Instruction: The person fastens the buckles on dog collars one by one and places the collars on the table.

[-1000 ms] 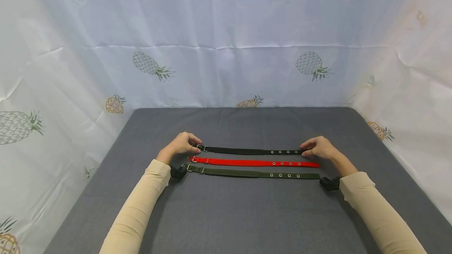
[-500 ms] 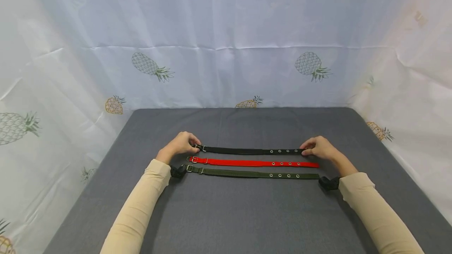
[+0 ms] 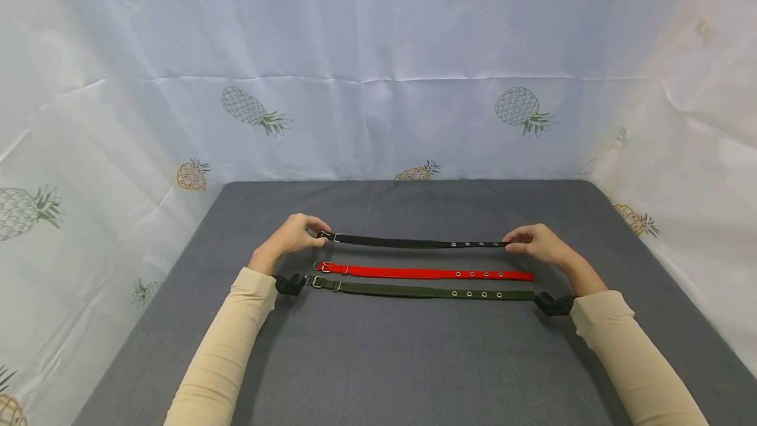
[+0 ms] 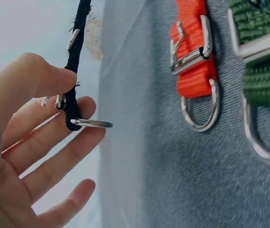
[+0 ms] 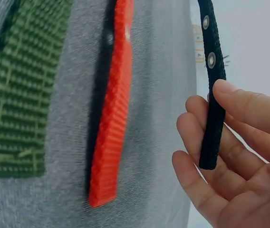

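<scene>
Presently: black strap (image 3: pixel 414 242) pinched taut at both ends, left hand (image 3: pixel 291 235) and right hand (image 3: pixel 535 242); best kept level, untwisted.

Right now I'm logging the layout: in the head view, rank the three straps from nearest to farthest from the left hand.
1. Black strap: farthest back, its buckle end pinched by the left hand.
2. Red strap: middle row, flat on the mat.
3. Green strap: front row, nearest the person.

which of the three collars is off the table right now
The black collar, the farthest one: the left hand pinches its buckle end, the right hand its tip. The red collar and green collar lie flat.
</scene>
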`<state>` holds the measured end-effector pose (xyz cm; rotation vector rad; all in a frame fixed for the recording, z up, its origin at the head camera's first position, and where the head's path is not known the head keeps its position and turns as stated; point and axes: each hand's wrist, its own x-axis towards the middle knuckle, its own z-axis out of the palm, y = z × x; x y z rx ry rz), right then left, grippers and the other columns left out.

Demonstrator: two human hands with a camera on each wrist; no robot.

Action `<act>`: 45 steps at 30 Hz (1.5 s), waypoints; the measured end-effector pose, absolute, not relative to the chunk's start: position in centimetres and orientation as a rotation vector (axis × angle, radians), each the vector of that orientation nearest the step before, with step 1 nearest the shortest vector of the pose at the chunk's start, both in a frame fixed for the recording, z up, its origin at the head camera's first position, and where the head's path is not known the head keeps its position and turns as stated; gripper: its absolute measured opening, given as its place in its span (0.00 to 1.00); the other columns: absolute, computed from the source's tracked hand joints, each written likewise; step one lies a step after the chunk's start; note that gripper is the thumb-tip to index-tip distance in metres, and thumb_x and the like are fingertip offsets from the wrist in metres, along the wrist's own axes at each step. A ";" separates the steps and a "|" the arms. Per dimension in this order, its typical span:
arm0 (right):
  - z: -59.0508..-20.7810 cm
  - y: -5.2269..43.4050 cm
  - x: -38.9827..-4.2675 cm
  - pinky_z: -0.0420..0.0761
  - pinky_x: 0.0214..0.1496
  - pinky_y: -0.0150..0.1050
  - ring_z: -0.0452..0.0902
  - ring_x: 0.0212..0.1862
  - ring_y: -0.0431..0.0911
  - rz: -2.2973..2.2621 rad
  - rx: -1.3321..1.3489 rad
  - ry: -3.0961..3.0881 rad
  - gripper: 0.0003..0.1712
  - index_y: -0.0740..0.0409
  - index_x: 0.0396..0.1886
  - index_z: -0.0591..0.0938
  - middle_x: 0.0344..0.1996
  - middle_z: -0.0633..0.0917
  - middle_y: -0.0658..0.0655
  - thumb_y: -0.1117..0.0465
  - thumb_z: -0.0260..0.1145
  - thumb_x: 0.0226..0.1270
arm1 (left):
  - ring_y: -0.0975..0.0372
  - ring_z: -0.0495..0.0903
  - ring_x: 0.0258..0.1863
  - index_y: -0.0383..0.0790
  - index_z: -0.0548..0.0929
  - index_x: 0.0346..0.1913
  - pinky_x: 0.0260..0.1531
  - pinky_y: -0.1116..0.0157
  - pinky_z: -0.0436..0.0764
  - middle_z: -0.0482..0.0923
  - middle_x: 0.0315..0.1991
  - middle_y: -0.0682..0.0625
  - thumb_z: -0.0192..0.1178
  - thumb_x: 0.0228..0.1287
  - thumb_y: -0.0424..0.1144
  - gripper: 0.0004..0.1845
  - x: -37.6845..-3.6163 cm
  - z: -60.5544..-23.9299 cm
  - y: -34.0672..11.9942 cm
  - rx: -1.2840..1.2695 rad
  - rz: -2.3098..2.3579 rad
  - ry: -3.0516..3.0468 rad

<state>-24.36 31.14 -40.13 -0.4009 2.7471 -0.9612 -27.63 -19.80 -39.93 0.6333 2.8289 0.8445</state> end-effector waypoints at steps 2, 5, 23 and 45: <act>-40.0 31.2 -24.2 0.82 0.49 0.52 0.83 0.44 0.50 -0.991 -0.405 2.746 0.16 0.68 0.48 0.83 0.45 0.85 0.69 0.61 0.65 0.67 | 0.48 0.80 0.50 0.37 0.85 0.48 0.54 0.47 0.78 0.84 0.48 0.38 0.63 0.62 0.35 0.13 -27.5 -39.8 -20.0 0.636 0.879 2.833; -39.9 31.2 -24.1 0.83 0.50 0.53 0.84 0.44 0.51 -1.015 -0.410 2.754 0.17 0.67 0.49 0.83 0.45 0.85 0.69 0.59 0.64 0.68 | 0.47 0.80 0.51 0.37 0.85 0.49 0.56 0.46 0.76 0.84 0.49 0.38 0.62 0.62 0.36 0.13 -27.2 -39.6 -20.2 0.611 0.950 2.832; -39.6 31.1 -23.6 0.84 0.35 0.35 0.81 0.30 0.34 -1.339 -0.442 2.861 0.16 0.72 0.46 0.82 0.26 0.85 0.34 0.61 0.60 0.71 | 0.46 0.81 0.41 0.38 0.82 0.52 0.40 0.63 0.79 0.83 0.48 0.37 0.56 0.70 0.38 0.12 -25.7 -39.5 -20.8 0.638 1.237 2.813; -38.0 30.1 -22.4 0.81 0.33 0.28 0.78 0.26 0.32 -1.804 -0.210 2.766 0.10 0.58 0.43 0.85 0.23 0.85 0.31 0.59 0.65 0.67 | 0.68 0.73 0.29 0.36 0.82 0.52 0.32 0.71 0.74 0.84 0.39 0.41 0.60 0.66 0.34 0.13 -24.5 -38.0 -20.1 0.658 1.252 2.917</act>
